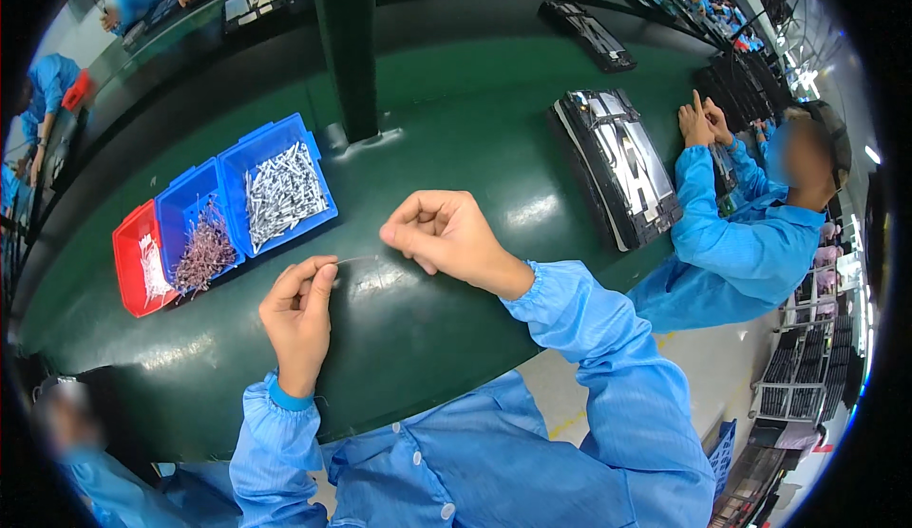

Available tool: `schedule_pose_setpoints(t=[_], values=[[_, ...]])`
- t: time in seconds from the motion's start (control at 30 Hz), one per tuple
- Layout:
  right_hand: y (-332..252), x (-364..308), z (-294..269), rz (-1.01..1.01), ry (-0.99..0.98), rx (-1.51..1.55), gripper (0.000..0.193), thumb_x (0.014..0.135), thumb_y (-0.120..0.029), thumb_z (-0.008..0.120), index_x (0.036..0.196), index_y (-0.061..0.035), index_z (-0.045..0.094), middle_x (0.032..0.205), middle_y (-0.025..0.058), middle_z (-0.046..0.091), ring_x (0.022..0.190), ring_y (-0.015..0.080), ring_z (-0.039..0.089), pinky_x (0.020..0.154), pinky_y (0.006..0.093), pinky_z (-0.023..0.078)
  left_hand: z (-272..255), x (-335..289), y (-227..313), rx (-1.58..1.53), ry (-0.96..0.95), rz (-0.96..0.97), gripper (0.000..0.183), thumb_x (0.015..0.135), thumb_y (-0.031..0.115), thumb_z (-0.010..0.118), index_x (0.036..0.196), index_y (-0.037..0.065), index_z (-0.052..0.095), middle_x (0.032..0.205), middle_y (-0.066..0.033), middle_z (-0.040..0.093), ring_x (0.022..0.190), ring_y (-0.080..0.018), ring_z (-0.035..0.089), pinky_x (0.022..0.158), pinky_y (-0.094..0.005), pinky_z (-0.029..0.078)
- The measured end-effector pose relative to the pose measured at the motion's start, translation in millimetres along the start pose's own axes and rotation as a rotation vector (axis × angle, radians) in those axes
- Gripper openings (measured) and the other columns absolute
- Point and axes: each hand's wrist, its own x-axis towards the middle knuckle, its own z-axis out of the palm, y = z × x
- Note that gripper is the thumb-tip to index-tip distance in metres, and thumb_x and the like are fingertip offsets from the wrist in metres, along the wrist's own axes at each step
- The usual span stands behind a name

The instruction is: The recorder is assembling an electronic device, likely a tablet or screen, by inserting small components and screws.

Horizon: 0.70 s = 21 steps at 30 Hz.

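Over the green tabletop (446, 324), my left hand (296, 324) pinches a thin pale wire (357, 259) between thumb and forefinger. The wire's free end points toward my right hand (454, 241), with a small gap between. My right thumb and forefinger are pressed together and the other fingers are curled; anything between them is too small to make out. Beyond my left hand stand a blue bin (326, 189) of small silver-white cylindrical pieces, a second blue bin (173, 203) of thin reddish-brown wired parts, and a red bin (126, 260) of small white pieces.
A stack of black trays (617, 172) with white and silver parts stands at the right, beside a co-worker in a blue smock (750, 234). A dark green post (347, 53) rises behind the bins. Another black tray (589, 36) lies farther back. Someone sits at lower left.
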Motion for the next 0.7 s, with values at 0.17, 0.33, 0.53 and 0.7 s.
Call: schedule_pose_setpoints(t=[0.17, 0.33, 0.53, 0.7], values=[[6, 14, -20, 0.145, 0.164, -0.021, 0.018, 0.092, -0.018, 0.069, 0.090, -0.0013, 0.064, 0.068, 0.0023, 0.059, 0.044, 0.0046, 0.049, 0.035, 0.0198, 0.031, 5, 5, 3, -0.216, -0.010, -0.293, 0.017, 0.094, 0.012, 0.069, 0.103, -0.002, 0.071, 0.059, 0.0099, 0.044, 0.046, 0.0010, 0.035, 0.041, -0.0192, 0.024], [4, 17, -17, 0.162, 0.137, 0.005, 0.019, 0.093, -0.020, 0.069, 0.089, -0.0020, 0.065, 0.066, 0.0011, 0.058, 0.045, 0.0040, 0.048, 0.036, 0.0199, 0.031, 3, 6, -5, -0.192, -0.048, -0.264, 0.017, 0.093, 0.012, 0.070, 0.102, -0.002, 0.071, 0.059, 0.0106, 0.044, 0.047, 0.0014, 0.035, 0.042, -0.0192, 0.024], [6, 14, -16, 0.141, 0.104, -0.016, 0.019, 0.093, -0.020, 0.069, 0.088, -0.0025, 0.064, 0.066, 0.0007, 0.058, 0.045, 0.0039, 0.048, 0.036, 0.0199, 0.031, 0, 3, 0, -0.160, -0.056, -0.300, 0.017, 0.093, 0.013, 0.070, 0.101, -0.003, 0.071, 0.059, 0.0104, 0.043, 0.047, 0.0010, 0.036, 0.041, -0.0197, 0.025], [7, 11, -17, 0.144, 0.087, -0.009, 0.020, 0.093, -0.022, 0.069, 0.086, -0.0042, 0.063, 0.066, -0.0002, 0.058, 0.044, 0.0035, 0.047, 0.036, 0.0198, 0.030, 2, 3, -1, -0.151, -0.071, -0.293, 0.017, 0.093, 0.012, 0.070, 0.100, -0.003, 0.071, 0.058, 0.0101, 0.042, 0.045, 0.0004, 0.036, 0.039, -0.0200, 0.026]])
